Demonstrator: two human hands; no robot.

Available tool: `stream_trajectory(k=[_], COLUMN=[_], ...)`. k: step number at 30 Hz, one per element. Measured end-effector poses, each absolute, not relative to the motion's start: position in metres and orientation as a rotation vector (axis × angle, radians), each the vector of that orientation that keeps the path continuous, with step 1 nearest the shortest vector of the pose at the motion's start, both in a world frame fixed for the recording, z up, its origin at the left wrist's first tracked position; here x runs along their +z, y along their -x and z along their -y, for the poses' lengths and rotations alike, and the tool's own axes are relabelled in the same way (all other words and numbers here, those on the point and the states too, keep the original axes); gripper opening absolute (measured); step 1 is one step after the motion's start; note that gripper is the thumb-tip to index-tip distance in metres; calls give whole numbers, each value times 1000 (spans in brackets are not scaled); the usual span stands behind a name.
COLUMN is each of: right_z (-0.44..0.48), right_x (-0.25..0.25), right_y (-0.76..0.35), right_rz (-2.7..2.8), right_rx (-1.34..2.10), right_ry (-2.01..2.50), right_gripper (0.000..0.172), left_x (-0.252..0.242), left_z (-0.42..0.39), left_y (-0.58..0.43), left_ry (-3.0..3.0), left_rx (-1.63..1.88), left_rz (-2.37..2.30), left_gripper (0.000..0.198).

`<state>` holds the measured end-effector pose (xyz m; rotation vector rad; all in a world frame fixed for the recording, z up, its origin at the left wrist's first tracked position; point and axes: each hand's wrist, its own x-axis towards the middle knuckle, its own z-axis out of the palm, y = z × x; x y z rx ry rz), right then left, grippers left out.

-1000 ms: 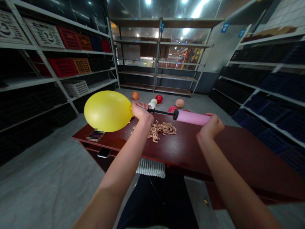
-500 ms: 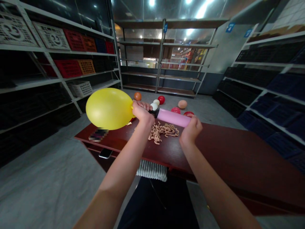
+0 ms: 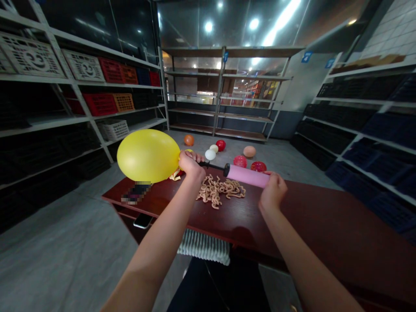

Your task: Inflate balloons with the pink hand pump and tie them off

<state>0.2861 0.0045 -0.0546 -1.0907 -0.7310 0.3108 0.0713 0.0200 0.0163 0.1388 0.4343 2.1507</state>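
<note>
A large inflated yellow balloon (image 3: 147,156) points left, its neck pinched in my left hand (image 3: 191,164) around the nozzle end of a balloon pump. The pump's pink barrel (image 3: 247,175) lies to the right, and my right hand (image 3: 274,190) is closed around its far end. A thin black rod (image 3: 216,166) shows between my left hand and the barrel. Below the pump, a loose heap of tan twisted balloons or cords (image 3: 219,190) lies on the dark red table (image 3: 305,208); I cannot tell which. The balloon's neck is mostly hidden by my fingers.
Several inflated balloons, including a red one (image 3: 221,145) and an orange one (image 3: 189,140), lie beyond the table. A blurred-out dark object (image 3: 136,193) rests at the table's left end. A phone (image 3: 143,221) sits on the ledge below. Shelves with crates (image 3: 100,104) stand left.
My right hand has drawn the pink barrel to the right, away from my left hand, baring the black rod. The camera view has tilted up slightly.
</note>
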Motion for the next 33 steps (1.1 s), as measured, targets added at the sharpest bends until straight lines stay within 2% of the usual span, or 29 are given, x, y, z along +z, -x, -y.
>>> stream_trajectory(k=[11,17,20,24,28,33], right_z=[16,31,28,13,0,-5], right_x=[-73,-98,-112,-127,-139,-151], right_y=[-341,-328,-309,-278,-256,-252], right_rz=[841,1602,1756,1807,1890,1727], right_rx=[341,547,506,329,242,234], right_ry=[1199,1291,1391,1517,1410,1428], right_gripper=[23,51,65,56,51,55], left_x=[34,63,76,84,82,61], left_z=[-9,-16,-25,-34,-42,-49], left_y=[-51,-43,-44,-52,-62,-86], left_ry=[-238,-426,-496,-583,-654,-592], left_rx=[2141,2167,2133,2097,2080,2019], left_rz=[-449,-469,-499,-525,-567,-582], left_gripper=[38,46,46,45,45,48])
